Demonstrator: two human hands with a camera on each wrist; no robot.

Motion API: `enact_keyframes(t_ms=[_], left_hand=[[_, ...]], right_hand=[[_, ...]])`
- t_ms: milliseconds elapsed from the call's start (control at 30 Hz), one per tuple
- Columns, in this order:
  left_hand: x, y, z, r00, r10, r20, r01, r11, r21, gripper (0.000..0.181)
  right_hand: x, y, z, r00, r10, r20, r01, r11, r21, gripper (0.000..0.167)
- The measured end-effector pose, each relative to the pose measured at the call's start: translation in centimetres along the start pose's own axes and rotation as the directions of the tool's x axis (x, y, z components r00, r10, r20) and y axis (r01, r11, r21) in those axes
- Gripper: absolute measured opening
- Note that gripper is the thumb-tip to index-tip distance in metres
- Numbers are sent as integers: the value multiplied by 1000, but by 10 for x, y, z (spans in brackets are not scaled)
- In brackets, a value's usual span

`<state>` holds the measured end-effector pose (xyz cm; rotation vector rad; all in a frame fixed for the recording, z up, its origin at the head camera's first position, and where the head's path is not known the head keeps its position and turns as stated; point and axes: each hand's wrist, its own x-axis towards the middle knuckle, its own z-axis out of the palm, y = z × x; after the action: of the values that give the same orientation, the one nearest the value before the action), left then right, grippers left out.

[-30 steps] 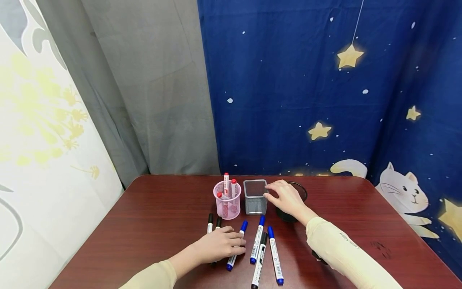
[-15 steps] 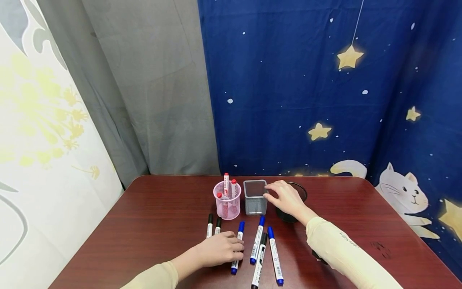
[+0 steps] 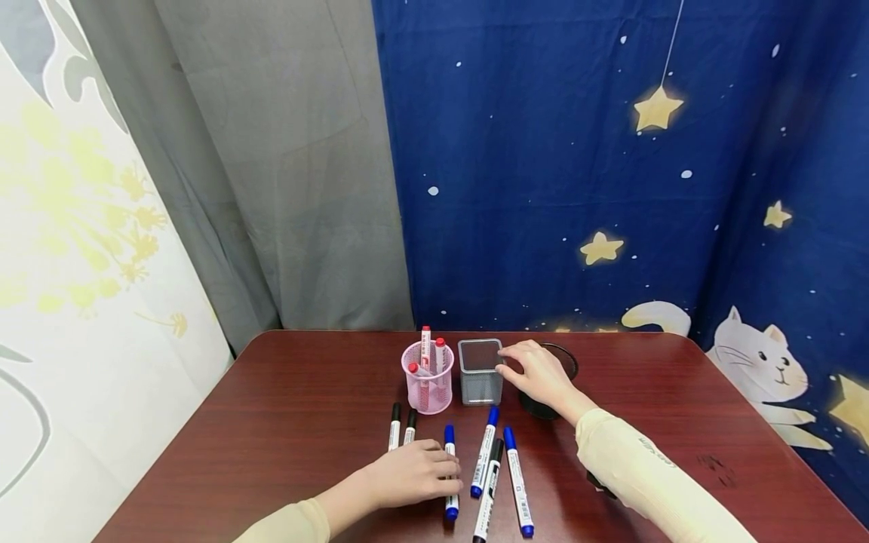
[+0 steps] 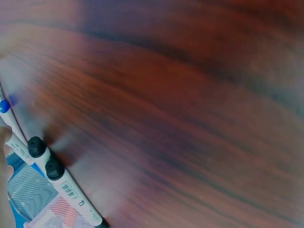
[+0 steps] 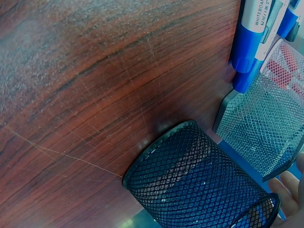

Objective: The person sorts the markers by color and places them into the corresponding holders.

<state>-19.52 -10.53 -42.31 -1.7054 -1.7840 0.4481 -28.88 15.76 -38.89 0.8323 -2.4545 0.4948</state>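
My left hand [image 3: 413, 473] bends over a blue-capped marker [image 3: 451, 445] on the table, its fingertips on the barrel, which they partly hide. Just beyond and left of this hand lie two black-capped markers [image 3: 395, 424], partly covered by it; their caps also show in the left wrist view. My right hand [image 3: 538, 373] touches the right rim of a grey square mesh pen holder [image 3: 481, 386] with fingertips and thumb. Beneath that hand stands a round black mesh pen holder [image 5: 204, 185], mostly hidden in the head view.
A pink mesh pen holder [image 3: 430, 396] with several red-capped markers stands left of the grey one. Between the hands lie two blue-capped markers [image 3: 517, 483] and a black-capped marker [image 3: 487, 494]. Curtains hang behind the table's far edge [image 3: 339, 332].
The blue-capped marker under my left hand has turned from slanted to nearly straight, pointing away, and slid slightly nearer. The left hand has shifted slightly nearer. The right hand has stayed in place.
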Motion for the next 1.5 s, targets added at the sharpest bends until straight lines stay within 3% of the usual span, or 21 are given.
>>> enact_keyframes(t_ms=[167, 400, 533, 667, 867, 1133, 1400, 1467, 1500], left_hand=[[1, -1, -12, 995, -78, -56, 70, 990, -121, 24], [6, -6, -25, 969, -177, -172, 134, 962, -236, 29], [9, -8, -30, 957, -217, -192, 161, 949, -270, 30], [13, -11, -36, 950, -241, -197, 175, 938, -300, 18], [18, -18, -47, 930, -306, -206, 208, 895, -394, 25], [24, -25, -55, 882, -421, -212, 238, 785, -572, 21], [31, -34, -64, 811, -555, -188, 268, 636, -723, 21], [34, -37, -67, 789, -588, -176, 272, 592, -759, 22], [35, -39, -68, 778, -608, -160, 270, 553, -788, 21]], right_hand=[[0, 0, 0, 1000, 1, 1, -1, 1000, -4, 30], [0, 0, 0, 1000, 7, 0, -7, 1000, -5, 30], [0, 0, 0, 1000, 8, 6, -8, 1000, -11, 30], [-1, 0, 0, 1000, 7, 5, -7, 1000, -11, 30], [0, 1, 1, 1000, 12, 2, -11, 1000, -10, 30], [0, 1, 0, 1000, 9, 7, -9, 1000, -14, 31], [-1, 0, -2, 1000, 1, 12, -1, 1000, -4, 30], [-2, -1, -3, 1000, 3, 15, -3, 1000, -3, 30], [-2, -1, -3, 1000, 5, 17, -5, 1000, -2, 30]])
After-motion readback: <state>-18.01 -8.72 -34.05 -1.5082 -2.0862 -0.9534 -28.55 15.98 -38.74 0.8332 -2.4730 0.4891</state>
